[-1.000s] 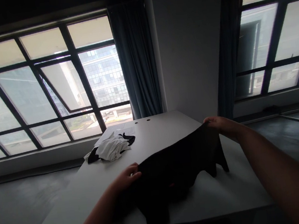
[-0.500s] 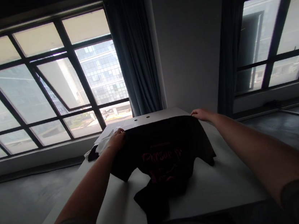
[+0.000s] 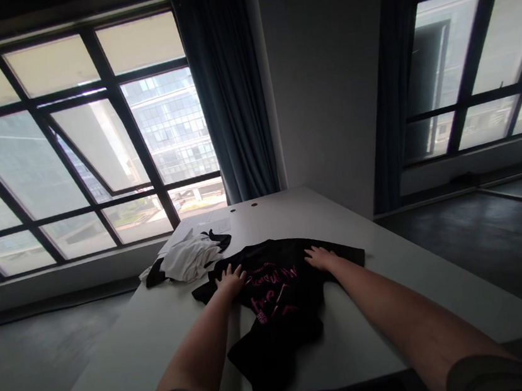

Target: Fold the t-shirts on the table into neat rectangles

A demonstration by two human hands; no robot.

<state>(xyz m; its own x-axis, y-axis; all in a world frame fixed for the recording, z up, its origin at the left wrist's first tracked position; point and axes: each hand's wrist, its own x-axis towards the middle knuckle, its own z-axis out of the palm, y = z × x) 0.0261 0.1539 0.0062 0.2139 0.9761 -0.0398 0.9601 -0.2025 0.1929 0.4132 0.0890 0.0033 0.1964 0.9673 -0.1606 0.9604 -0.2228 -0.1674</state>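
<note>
A black T-shirt [image 3: 291, 290] with pink lettering lies spread on the white table [image 3: 410, 291]. Its near end is bunched and reaches the table's front edge by my body. My left hand [image 3: 231, 280] rests on the shirt's left part, fingers spread over the cloth. On the right part lies my right hand [image 3: 320, 258], its fingers also stretched out and touching the fabric. Neither hand grips the shirt.
A crumpled white and black garment [image 3: 190, 258] sits on the table's far left, beside some white paper [image 3: 207, 220]. Two dark round spots mark the far edge. Beyond stand windows, a blue curtain [image 3: 238, 109] and a grey pillar [image 3: 324, 86].
Both hands have let go of the shirt's far edge, which was held up, and moved inward and nearer to me. The shirt has come down onto the table.
</note>
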